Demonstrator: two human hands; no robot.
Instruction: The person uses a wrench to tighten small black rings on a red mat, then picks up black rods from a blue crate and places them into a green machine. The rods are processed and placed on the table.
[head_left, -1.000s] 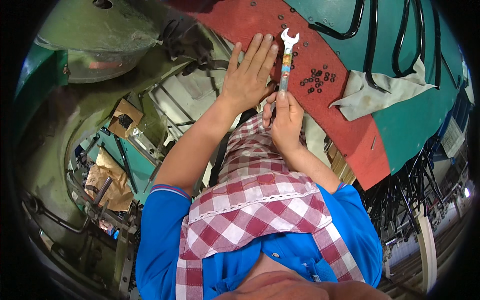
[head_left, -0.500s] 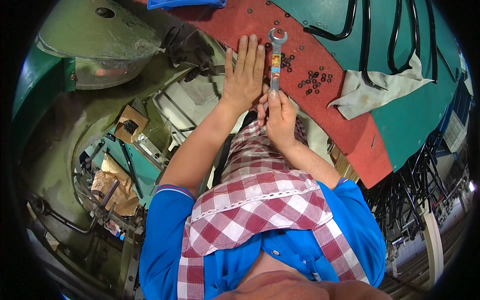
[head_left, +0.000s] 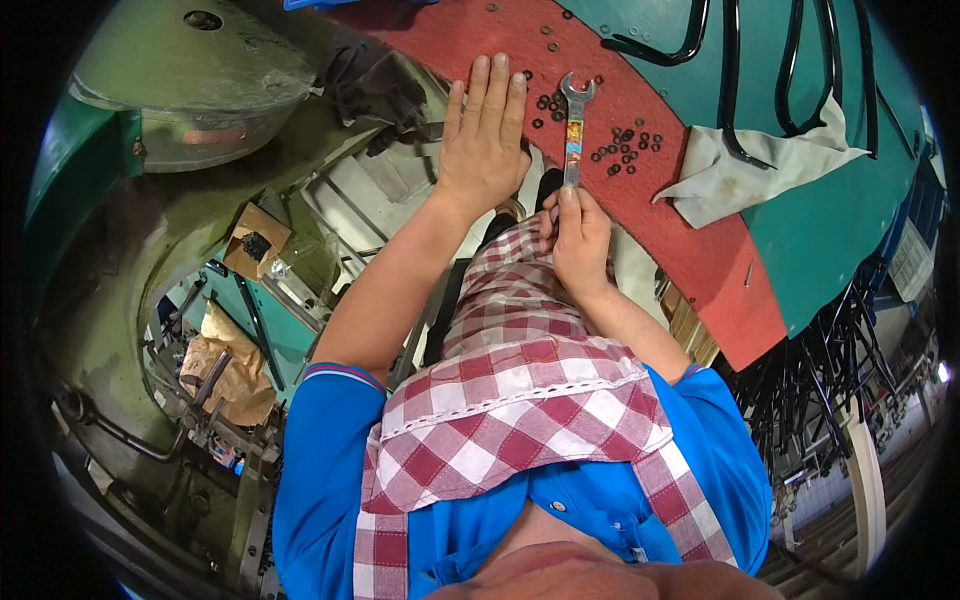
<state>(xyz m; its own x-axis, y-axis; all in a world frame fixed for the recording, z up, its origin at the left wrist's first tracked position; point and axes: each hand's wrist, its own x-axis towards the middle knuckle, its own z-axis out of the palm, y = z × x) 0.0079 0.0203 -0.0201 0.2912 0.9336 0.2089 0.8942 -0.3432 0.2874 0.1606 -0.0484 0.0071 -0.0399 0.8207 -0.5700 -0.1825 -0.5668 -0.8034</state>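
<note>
My right hand point(head_left: 580, 235) is closed around the lower end of an open-end wrench point(head_left: 574, 140), whose jaw points away from me over the red mat point(head_left: 640, 215). A coloured band wraps the wrench's shank. Palm down, my left hand point(head_left: 485, 135) lies at the mat's near edge with its fingers stretched out and holding nothing. Small dark rings like washers or nuts point(head_left: 625, 150) lie scattered on the mat, some to the right of the wrench and some between its head and my left fingertips.
Bent black tubes point(head_left: 730, 80) lie on the green tabletop point(head_left: 655, 25), beside a grey-white cloth point(head_left: 745, 178). A large green machine point(head_left: 190, 80) stands at left, with an open cardboard box point(head_left: 258, 240) below it. Several black rods point(head_left: 810, 370) are bunched at lower right.
The wrench has moved right and slightly toward me in my right hand, away from my left hand. My left hand has shifted slightly away from me and stays flat.
</note>
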